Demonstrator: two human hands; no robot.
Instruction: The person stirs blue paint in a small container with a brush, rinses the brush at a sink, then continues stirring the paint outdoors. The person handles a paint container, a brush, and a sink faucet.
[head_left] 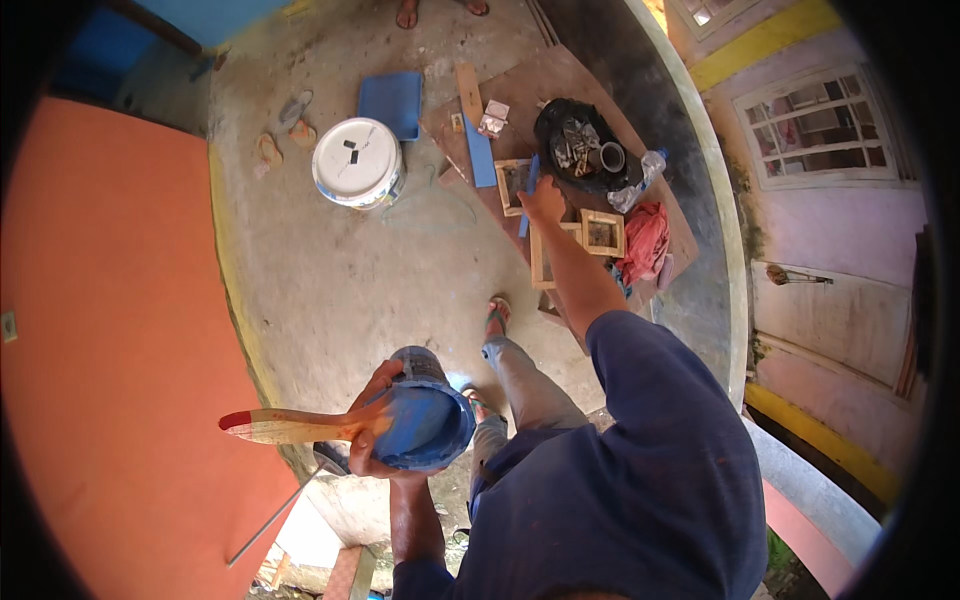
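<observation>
Left hand point(368, 460) grips paint bucket point(464, 420) and brush point(300, 426), best kept steady; right hand point(544, 203), toward one o'clock, pinches blue strip point(533, 171)

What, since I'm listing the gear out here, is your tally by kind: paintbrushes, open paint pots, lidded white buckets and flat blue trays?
Paintbrush: 1
Open paint pot: 1
Lidded white bucket: 1
Flat blue tray: 1
Total: 4
</observation>
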